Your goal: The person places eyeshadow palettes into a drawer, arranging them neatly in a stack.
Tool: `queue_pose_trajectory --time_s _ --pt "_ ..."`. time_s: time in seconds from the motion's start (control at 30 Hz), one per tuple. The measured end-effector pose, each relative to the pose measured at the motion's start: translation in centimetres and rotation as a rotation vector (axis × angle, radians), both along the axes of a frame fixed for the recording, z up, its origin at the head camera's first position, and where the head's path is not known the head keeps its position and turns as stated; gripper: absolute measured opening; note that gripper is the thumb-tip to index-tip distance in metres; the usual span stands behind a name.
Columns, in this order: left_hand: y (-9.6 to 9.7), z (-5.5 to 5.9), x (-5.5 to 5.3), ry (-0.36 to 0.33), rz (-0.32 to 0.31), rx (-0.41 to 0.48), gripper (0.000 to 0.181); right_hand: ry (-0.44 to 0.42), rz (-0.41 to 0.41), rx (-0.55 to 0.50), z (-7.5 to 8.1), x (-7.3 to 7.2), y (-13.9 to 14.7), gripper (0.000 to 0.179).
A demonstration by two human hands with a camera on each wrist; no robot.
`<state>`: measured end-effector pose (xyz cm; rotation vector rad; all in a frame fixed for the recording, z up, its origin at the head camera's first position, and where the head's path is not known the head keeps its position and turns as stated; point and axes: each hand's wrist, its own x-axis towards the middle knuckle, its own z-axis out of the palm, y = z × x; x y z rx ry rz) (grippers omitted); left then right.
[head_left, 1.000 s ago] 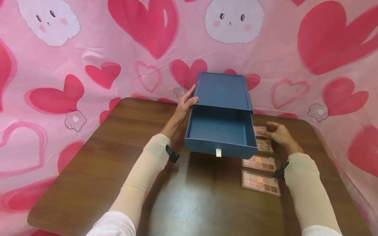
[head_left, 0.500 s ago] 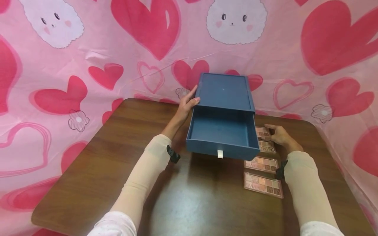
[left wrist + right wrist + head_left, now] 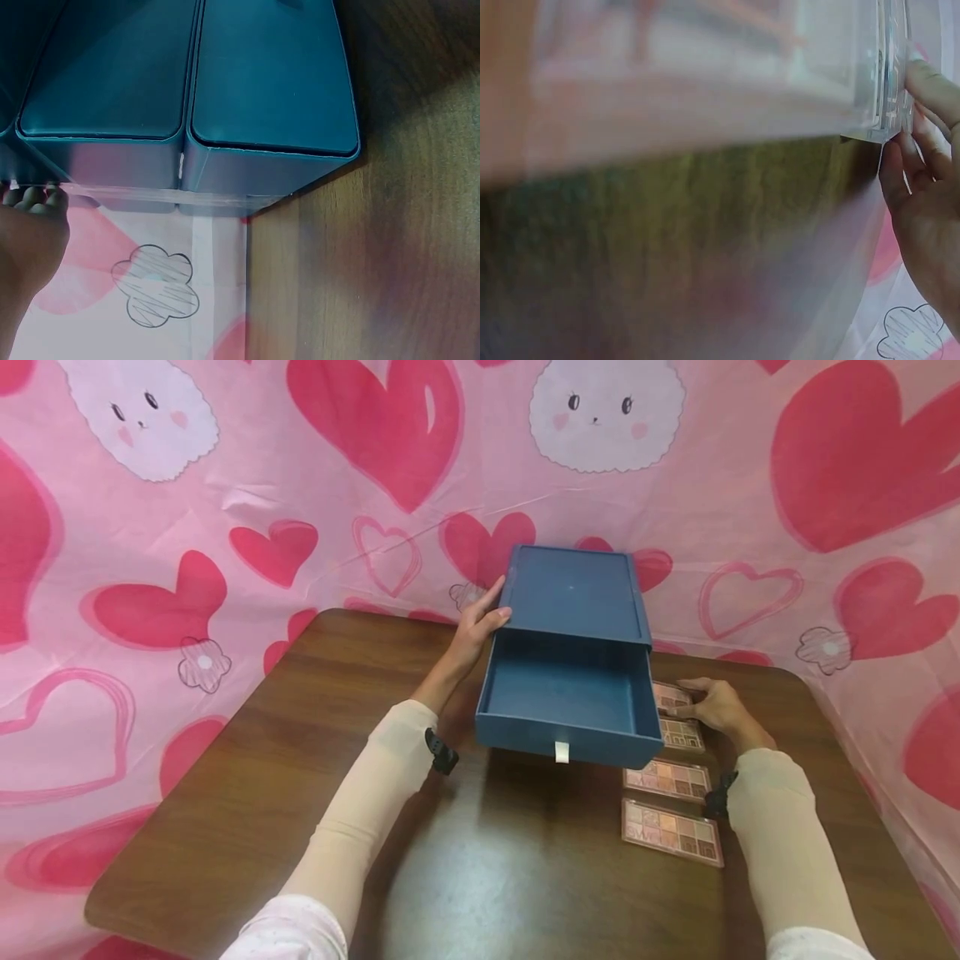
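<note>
A blue drawer unit (image 3: 577, 589) stands at the back of the table with its top drawer (image 3: 525, 731) pulled out, a white tab on its front. My left hand (image 3: 478, 627) rests along the unit's left side, thumb at the top edge; in the left wrist view it shows at the left border beside the stacked drawers (image 3: 274, 75). Farther right, my right hand (image 3: 716, 706) pinches the farthest eyeshadow palette (image 3: 670, 696) between thumb and fingers. The right wrist view has the fingers at the palette's clear edge (image 3: 889, 67). The drawer's side partly hides this palette.
Nearer along the right side lie a second palette (image 3: 681, 735), a third (image 3: 667, 779) and the nearest one (image 3: 671, 832), in a column on the brown wooden table (image 3: 315, 710). A pink heart-print cloth (image 3: 337, 568) hangs right behind the table.
My right hand has lowered onto the farthest palette, and thumb and fingers have closed on its edges. The left hand and the open drawer keep their places, with a slight shift of the view.
</note>
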<state>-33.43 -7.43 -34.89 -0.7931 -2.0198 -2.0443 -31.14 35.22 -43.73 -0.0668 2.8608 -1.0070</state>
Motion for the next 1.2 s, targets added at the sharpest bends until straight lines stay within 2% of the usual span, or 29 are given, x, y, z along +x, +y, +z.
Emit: queue_pose_trajectory --time_s 0.23,0.37,0.5,0.67,0.83,0.97,1.2 --pt "0.1 0.0 -0.2 -0.004 -0.012 0.016 0.074 0.013 -0.041 0.012 0.0 0.3 0.3 0.070" --pt "0.1 0.0 -0.2 -0.004 -0.018 0.022 0.074 0.050 -0.070 0.007 0.4 0.4 0.6 0.067" --pt "0.1 0.2 -0.1 0.002 -0.022 0.026 0.073 0.082 -0.069 -0.004 1.0 0.6 0.5 0.065" --pt "-0.1 0.4 0.0 -0.001 -0.016 0.018 0.073 0.083 -0.059 0.011 2.0 1.1 0.4 0.062" --pt "-0.5 0.5 -0.2 0.005 -0.032 0.008 0.071 0.066 -0.061 -0.062 3.4 1.6 0.1 0.062" --pt "-0.8 0.5 -0.3 0.010 -0.048 0.010 0.071 0.102 -0.040 -0.106 4.4 2.0 -0.1 0.059" --pt "-0.5 0.3 -0.6 0.005 -0.053 0.028 0.068 0.113 -0.054 -0.124 5.2 3.3 0.0 0.061"
